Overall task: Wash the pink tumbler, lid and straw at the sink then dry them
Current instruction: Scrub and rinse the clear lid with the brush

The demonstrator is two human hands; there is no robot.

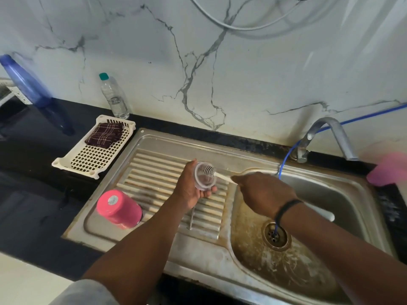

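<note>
My left hand (191, 188) curls round the clear lid (204, 176) over the drainboard's (154, 164) back edge — light, wet, slippery, so I grip its rim. My right hand (262, 192) holds the brush (211, 171) handle tight.

Steel drainboard (154, 164) bears upturned pink tumbler (120, 209) and metal straw (191, 219).

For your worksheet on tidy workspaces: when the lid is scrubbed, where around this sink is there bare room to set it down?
Free: the ribbed drainboard behind the upside-down pink tumbler, and the front half of the white basket, ahead of the folded cloth. Crowded: the drainboard's middle, where the left hand holds the lid, with the metal straw lying below; the right hand works the brush.
</note>
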